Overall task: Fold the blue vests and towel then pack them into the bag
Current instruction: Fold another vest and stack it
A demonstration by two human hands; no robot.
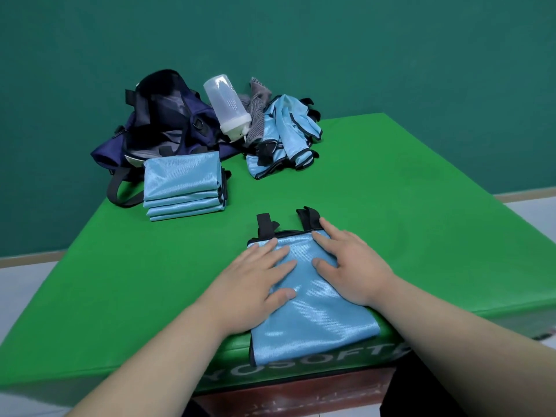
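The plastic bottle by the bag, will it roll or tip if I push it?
Probably. The plastic bottle is round and stands tilted, leaning between the bag and the grey towel, so a nudge would likely topple it and let it roll. It looks empty and see-through, so it is probably light.

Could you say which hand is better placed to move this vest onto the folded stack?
Likely the left hand: on the vest, it lies nearer the stack than the right hand.
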